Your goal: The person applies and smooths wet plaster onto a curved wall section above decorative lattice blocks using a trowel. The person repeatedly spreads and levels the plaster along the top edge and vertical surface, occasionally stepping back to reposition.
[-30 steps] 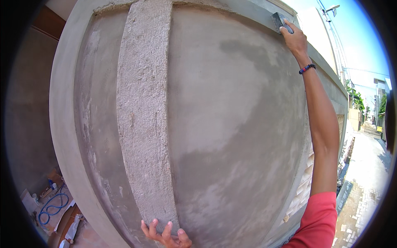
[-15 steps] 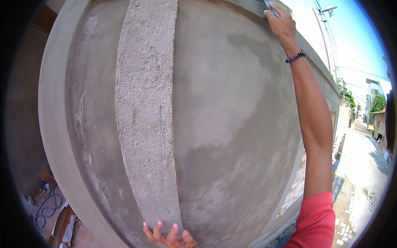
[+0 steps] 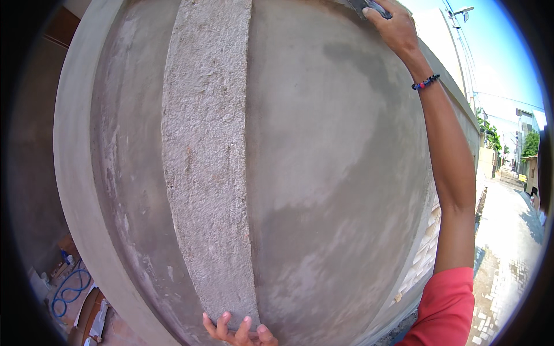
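Your right hand [image 3: 398, 27] clenched on flat dark-grey tool [image 3: 359, 7], your left hand [image 3: 240, 334] half-curled, hold unclear, tool shifted left along grey plastered wall [image 3: 311, 132].

My right arm [image 3: 447, 155] stretches high overhead, rising from the lower right with a slight bend at the elbow [image 3: 456, 207], the wrist [image 3: 421, 66] angled toward the left. At the top edge, my right hand [image 3: 397, 27] is closed in a grip, its thumb [image 3: 372, 15] pointing left and its fingers partly cut off. Far below, my left hand [image 3: 241, 337] shows only bent, parted fingers, tips upward, the palm largely out of view.
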`<state>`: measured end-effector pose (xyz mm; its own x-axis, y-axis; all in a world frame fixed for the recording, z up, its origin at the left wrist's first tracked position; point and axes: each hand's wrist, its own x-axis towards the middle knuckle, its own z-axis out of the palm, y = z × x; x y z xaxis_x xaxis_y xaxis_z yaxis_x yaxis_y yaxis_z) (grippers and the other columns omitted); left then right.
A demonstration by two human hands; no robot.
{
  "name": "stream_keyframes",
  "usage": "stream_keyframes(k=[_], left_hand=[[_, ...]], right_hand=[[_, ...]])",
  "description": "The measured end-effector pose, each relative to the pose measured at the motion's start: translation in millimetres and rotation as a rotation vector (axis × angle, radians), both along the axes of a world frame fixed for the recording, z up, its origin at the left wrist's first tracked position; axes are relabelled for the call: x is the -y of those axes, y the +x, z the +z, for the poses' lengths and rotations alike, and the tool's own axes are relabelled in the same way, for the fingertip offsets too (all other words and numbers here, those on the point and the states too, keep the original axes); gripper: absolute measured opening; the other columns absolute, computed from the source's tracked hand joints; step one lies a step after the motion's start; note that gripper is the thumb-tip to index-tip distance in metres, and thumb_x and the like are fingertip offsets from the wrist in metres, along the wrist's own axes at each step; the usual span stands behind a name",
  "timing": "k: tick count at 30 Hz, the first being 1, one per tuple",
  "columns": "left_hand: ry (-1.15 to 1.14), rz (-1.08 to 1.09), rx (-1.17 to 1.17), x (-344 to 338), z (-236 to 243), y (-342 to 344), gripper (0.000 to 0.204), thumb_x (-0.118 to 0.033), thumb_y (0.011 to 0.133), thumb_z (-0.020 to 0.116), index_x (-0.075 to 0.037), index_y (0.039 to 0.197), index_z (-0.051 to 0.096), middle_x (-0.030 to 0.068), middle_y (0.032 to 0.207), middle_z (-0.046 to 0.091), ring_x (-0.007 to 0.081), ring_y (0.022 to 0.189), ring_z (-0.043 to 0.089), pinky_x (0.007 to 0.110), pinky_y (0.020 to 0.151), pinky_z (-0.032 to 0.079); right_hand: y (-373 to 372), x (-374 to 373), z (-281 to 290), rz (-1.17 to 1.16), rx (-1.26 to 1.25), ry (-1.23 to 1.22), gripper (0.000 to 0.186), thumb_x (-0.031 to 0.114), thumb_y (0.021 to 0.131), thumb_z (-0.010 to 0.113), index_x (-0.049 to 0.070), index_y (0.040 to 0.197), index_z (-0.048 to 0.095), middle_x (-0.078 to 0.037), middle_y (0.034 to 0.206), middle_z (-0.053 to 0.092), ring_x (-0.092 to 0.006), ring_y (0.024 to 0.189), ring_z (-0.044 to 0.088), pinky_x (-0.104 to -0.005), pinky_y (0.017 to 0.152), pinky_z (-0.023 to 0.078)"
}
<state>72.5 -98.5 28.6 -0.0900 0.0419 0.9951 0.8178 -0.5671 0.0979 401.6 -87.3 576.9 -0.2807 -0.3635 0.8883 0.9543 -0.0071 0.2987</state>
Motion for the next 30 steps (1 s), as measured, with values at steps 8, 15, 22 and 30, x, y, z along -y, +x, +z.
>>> stream_keyframes(k=[8,15,22,30], left_hand=[[-0.023,-0.026,-0.012,-4,-3,5,0.036,-0.020,0.087,0.054,-0.007,0.120,0.048,0.0185,0.123,0.049,0.0370,0.115,0.048,0.065,0.101,0.033],[0.006,-0.076,0.032,-6,-11,2,0.040,-0.023,0.087,0.053,-0.008,0.125,0.050,0.0166,0.127,0.049,0.0368,0.120,0.045,0.066,0.101,0.031],[0.078,-0.072,0.014,-24,-24,-1,0.039,-0.025,0.089,0.048,-0.011,0.126,0.050,0.0120,0.127,0.051,0.0368,0.120,0.046,0.066,0.101,0.030],[0.076,-0.121,0.100,-22,-6,3,0.037,-0.026,0.090,0.048,-0.010,0.123,0.051,0.0095,0.126,0.052,0.0369,0.120,0.048,0.068,0.101,0.031]], right_hand=[[15,22,23,0.038,-0.260,-0.039,0.043,0.033,0.078,0.059,0.012,0.114,0.067,-0.019,0.105,0.068,-0.0338,0.096,0.065,-0.0401,0.088,0.049],[47,24,1,-0.176,-0.175,-0.027,0.034,0.027,0.078,0.057,0.005,0.102,0.069,-0.019,0.096,0.069,-0.0337,0.089,0.066,-0.0399,0.080,0.051],[-9,19,-2,0.149,0.102,0.001,0.035,0.024,0.080,0.053,0.000,0.102,0.067,-0.021,0.090,0.069,-0.0311,0.083,0.066,-0.0385,0.074,0.050],[20,19,2,-0.009,0.000,0.054,0.036,0.025,0.083,0.051,-0.001,0.102,0.067,-0.019,0.089,0.069,-0.0274,0.083,0.065,-0.0386,0.076,0.049]])
